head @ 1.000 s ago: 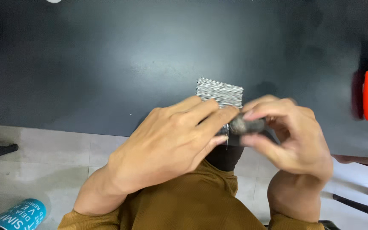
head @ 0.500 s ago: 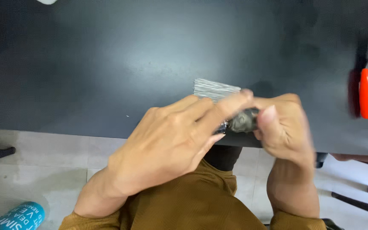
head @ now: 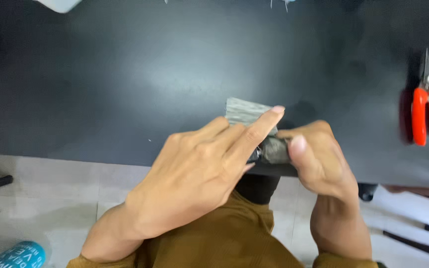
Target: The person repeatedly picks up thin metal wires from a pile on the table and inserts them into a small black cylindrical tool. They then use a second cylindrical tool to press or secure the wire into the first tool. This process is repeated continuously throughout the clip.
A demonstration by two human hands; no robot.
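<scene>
Grey wire bundle (head: 247, 111) held between two bare hands at the near edge of a black table (head: 125, 74).

Right hand (head: 319, 161) is closed around the bundle's dark wrapped end, lower centre of the frame; left hand (head: 199, 173) lies over it, forefinger stretched along the strands, its grip hidden. Red-handled cutters (head: 427, 106) lie well apart at the right edge.

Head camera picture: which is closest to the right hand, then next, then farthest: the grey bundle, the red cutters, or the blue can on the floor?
From the right hand:
1. Grey bundle: held between both hands at the table's near edge, touching the right hand.
2. Red cutters: on the dark table, far right.
3. Blue can: on the floor, bottom left corner, beyond the left hand.
</scene>
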